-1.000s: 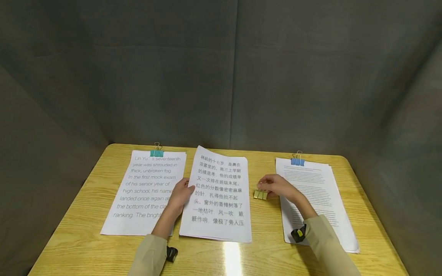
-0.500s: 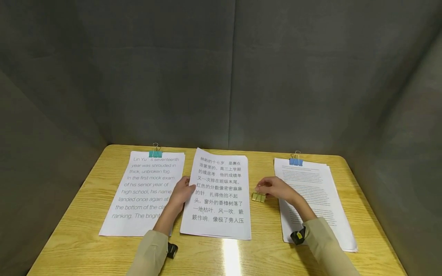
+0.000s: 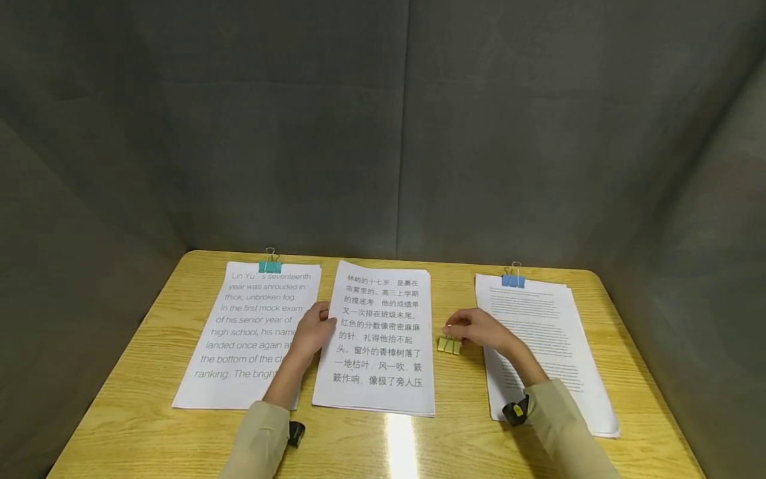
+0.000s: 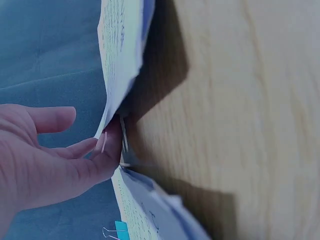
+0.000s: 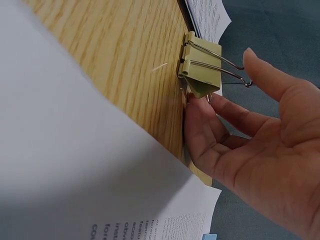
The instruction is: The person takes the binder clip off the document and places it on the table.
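My right hand (image 3: pixel 475 327) holds a gold binder clip (image 3: pixel 449 345) just right of the middle paper stack. In the right wrist view the clip (image 5: pixel 204 65) has its thumb-side wire handle at my thumb, and my curled fingers are behind its other handle. My left hand (image 3: pixel 314 329) is at the left edge of the middle stack (image 3: pixel 383 339), printed with large Chinese text. In the left wrist view this hand (image 4: pixel 60 160) has its fingertips at the raised paper edge (image 4: pixel 117 75), partly hidden by it, while the thumb stands apart from the sheets.
A stack with large English text (image 3: pixel 239 339) lies at left under a teal binder clip (image 3: pixel 270 267). To the right, a fine-print stack (image 3: pixel 541 339) carries a blue binder clip (image 3: pixel 513 281). Dark curtains (image 3: pixel 383 133) surround the wooden table (image 3: pixel 353 446).
The middle stack's upper left corner has sunk a little, and my left thumb has drawn back off its edge. The gold clip has shifted slightly toward the stack with my right hand.
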`<state>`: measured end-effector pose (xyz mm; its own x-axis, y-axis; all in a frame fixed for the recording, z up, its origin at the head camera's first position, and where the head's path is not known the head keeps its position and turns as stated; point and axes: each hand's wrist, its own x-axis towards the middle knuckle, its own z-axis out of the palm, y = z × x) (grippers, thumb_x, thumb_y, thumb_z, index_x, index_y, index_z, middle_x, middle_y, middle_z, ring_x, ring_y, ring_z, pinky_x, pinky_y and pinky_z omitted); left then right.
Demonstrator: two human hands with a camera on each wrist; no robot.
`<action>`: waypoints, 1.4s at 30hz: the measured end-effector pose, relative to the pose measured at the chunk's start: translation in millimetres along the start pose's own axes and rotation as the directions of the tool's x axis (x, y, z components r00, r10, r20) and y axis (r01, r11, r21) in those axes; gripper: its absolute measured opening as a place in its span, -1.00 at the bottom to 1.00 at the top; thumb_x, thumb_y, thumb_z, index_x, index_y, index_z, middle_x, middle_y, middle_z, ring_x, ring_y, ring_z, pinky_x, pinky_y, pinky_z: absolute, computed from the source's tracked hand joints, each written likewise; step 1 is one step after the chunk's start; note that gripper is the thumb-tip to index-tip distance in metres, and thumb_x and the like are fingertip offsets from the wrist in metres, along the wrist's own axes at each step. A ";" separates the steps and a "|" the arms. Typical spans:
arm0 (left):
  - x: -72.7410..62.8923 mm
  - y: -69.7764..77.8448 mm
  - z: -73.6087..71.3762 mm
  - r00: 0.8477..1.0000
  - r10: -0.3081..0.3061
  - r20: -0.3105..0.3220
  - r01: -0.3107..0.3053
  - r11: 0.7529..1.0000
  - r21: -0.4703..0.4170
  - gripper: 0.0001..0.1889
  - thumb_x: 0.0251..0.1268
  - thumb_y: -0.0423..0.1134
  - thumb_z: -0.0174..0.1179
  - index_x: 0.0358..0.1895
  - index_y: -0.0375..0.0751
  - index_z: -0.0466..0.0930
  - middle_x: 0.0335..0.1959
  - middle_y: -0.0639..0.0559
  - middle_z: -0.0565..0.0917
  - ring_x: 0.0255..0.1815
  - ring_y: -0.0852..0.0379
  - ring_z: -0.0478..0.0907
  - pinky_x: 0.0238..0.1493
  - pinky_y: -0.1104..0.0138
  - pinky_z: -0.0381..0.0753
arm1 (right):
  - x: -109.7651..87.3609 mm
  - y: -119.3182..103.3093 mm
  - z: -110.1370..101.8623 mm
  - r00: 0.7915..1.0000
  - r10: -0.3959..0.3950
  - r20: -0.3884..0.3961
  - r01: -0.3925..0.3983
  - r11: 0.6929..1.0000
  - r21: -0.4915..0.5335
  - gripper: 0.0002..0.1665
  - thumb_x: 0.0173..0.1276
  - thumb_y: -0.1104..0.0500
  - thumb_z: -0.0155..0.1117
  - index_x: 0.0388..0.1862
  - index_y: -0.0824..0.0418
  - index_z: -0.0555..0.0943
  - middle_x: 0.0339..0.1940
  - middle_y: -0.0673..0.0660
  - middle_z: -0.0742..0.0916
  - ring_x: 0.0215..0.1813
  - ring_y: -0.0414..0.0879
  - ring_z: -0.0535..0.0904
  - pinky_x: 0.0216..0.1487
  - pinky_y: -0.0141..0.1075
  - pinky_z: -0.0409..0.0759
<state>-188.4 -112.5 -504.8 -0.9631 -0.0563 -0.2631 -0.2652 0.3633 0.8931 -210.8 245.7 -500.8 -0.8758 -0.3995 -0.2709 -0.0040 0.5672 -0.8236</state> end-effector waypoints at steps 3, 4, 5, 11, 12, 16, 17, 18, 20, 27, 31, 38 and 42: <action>1.0 1.8 1.5 1.000 -0.010 -0.007 0.010 1.000 0.015 -0.40 0.51 -0.34 0.05 0.53 -0.48 0.21 0.32 -0.43 0.44 0.28 -0.29 0.45 0.36 -0.08 0.42 | -1.8 1.2 -0.2 1.000 -0.004 -0.010 0.003 1.000 -0.014 -0.59 0.49 0.07 0.35 0.01 0.42 0.66 -0.29 0.13 0.70 -0.26 -0.05 0.57 -0.21 -0.23 0.61; 1.0 2.1 1.9 1.000 -0.010 -0.004 0.010 1.000 0.015 -0.40 0.51 -0.34 0.05 0.53 -0.50 0.21 0.34 -0.44 0.43 0.30 -0.31 0.44 0.38 -0.09 0.40 | -2.5 1.6 -0.2 1.000 -0.005 -0.013 0.005 1.000 -0.016 -0.60 0.49 0.07 0.34 0.01 0.42 0.66 -0.30 0.13 0.70 -0.27 -0.05 0.57 -0.22 -0.22 0.60; 0.9 2.4 2.4 1.000 -0.011 -0.001 0.011 1.000 0.013 -0.40 0.51 -0.34 0.05 0.53 -0.52 0.21 0.35 -0.46 0.42 0.31 -0.32 0.42 0.39 -0.10 0.39 | -3.0 2.0 -0.1 1.000 -0.006 -0.016 0.005 1.000 -0.016 -0.60 0.49 0.07 0.35 0.01 0.42 0.66 -0.29 0.13 0.70 -0.27 -0.05 0.57 -0.22 -0.22 0.60; -0.6 4.9 4.8 1.000 -0.009 -0.003 0.009 1.000 0.013 -0.43 0.52 -0.29 0.04 0.46 -0.57 0.29 0.32 -0.48 0.45 0.31 -0.33 0.42 0.41 -0.11 0.37 | -4.6 5.1 1.6 0.999 -0.013 -0.047 0.011 0.999 -0.034 -0.60 0.46 0.09 0.38 0.04 0.40 0.67 -0.22 0.13 0.70 -0.28 -0.06 0.54 -0.23 -0.20 0.56; -0.4 5.0 5.3 1.000 -0.005 -0.005 0.005 1.000 0.017 -0.45 0.52 -0.29 0.03 0.44 -0.58 0.32 0.27 -0.47 0.48 0.27 -0.32 0.45 0.37 -0.10 0.40 | -4.6 6.0 2.1 0.998 -0.017 -0.055 0.014 0.999 -0.047 -0.60 0.45 0.08 0.39 0.04 0.39 0.67 -0.22 0.13 0.69 -0.28 -0.06 0.53 -0.23 -0.20 0.55; 0.2 6.8 8.9 1.000 0.003 -0.011 -0.003 1.000 0.013 -0.51 0.52 -0.30 0.04 0.37 -0.57 0.42 0.02 -0.35 0.61 0.03 -0.20 0.55 0.18 0.00 0.52 | -4.9 8.7 3.5 0.996 -0.028 -0.081 0.021 0.995 -0.095 -0.62 0.43 0.07 0.42 0.02 0.35 0.69 -0.21 0.11 0.67 -0.23 -0.05 0.49 -0.22 -0.20 0.50; 0.2 7.1 10.0 1.000 0.007 -0.010 -0.006 1.000 0.011 -0.52 0.52 -0.30 0.04 0.36 -0.57 0.43 -0.04 -0.33 0.63 -0.03 -0.17 0.57 0.14 0.02 0.54 | -5.1 9.3 3.8 0.996 -0.032 -0.084 0.023 0.995 -0.101 -0.62 0.42 0.07 0.42 0.01 0.34 0.69 -0.21 0.11 0.67 -0.22 -0.05 0.48 -0.22 -0.20 0.48; 0.0 7.6 10.9 1.000 0.010 -0.008 -0.010 1.000 0.010 -0.52 0.52 -0.30 0.04 0.36 -0.57 0.43 -0.06 -0.32 0.63 -0.06 -0.15 0.58 0.12 0.03 0.55 | -5.2 9.9 4.0 0.996 -0.037 -0.085 0.028 0.994 -0.107 -0.63 0.42 0.08 0.43 0.01 0.34 0.69 -0.21 0.11 0.67 -0.21 -0.05 0.47 -0.20 -0.19 0.47; -0.5 8.1 13.1 1.000 0.012 -0.005 -0.012 1.000 0.003 -0.51 0.52 -0.30 0.03 0.37 -0.57 0.42 -0.06 -0.33 0.65 -0.06 -0.17 0.60 0.14 0.02 0.55 | -5.2 11.2 4.5 0.995 -0.051 -0.085 0.041 0.992 -0.122 -0.64 0.42 0.08 0.42 0.00 0.34 0.69 -0.21 0.11 0.67 -0.21 -0.05 0.46 -0.20 -0.19 0.46; -1.8 9.0 18.5 0.999 0.041 -0.016 -0.040 0.996 0.081 -0.36 0.54 -0.24 0.01 0.51 -0.61 0.17 0.48 -0.56 0.22 0.54 -0.45 0.15 0.53 -0.17 0.14 | -12.7 12.6 2.2 0.984 -0.084 -0.155 0.064 0.989 -0.131 -0.64 0.49 0.04 0.35 0.02 0.32 0.70 -0.17 0.11 0.72 -0.20 -0.07 0.57 -0.18 -0.19 0.56; -2.2 11.9 21.6 0.997 0.068 -0.047 -0.060 0.989 0.138 -0.32 0.52 -0.23 0.02 0.54 -0.58 0.11 0.50 -0.57 0.11 0.56 -0.50 0.03 0.54 -0.22 0.06 | -23.9 13.4 -7.1 0.962 -0.091 -0.257 0.074 0.994 -0.076 -0.65 0.56 0.05 0.27 0.04 0.34 0.69 -0.17 0.17 0.76 -0.19 0.02 0.66 -0.18 -0.15 0.64; -6.5 21.6 32.2 0.984 0.150 -0.094 -0.131 0.974 0.186 -0.37 0.53 -0.26 0.05 0.53 -0.52 0.20 0.44 -0.52 0.19 0.46 -0.48 0.17 0.42 -0.27 0.25 | -41.2 16.4 -30.8 0.941 -0.059 -0.332 0.050 0.998 -0.034 -0.56 0.61 0.03 0.20 0.11 0.40 0.65 -0.08 0.34 0.76 -0.09 0.20 0.71 -0.11 -0.02 0.69; -11.1 32.0 44.9 0.970 0.217 -0.112 -0.194 0.963 0.186 -0.43 0.54 -0.30 0.06 0.49 -0.53 0.27 0.41 -0.52 0.22 0.45 -0.47 0.22 0.42 -0.24 0.29 | -49.8 20.3 -43.2 0.927 -0.021 -0.373 0.021 1.000 -0.004 -0.53 0.63 0.02 0.17 0.15 0.42 0.62 0.00 0.39 0.74 0.00 0.22 0.70 -0.04 0.01 0.69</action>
<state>-184.1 -58.5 -489.6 -0.9966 -0.0803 -0.0207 -0.0605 0.5339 0.8434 -188.0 308.3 -482.4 -0.9924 -0.1133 -0.0481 -0.0241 0.5619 -0.8268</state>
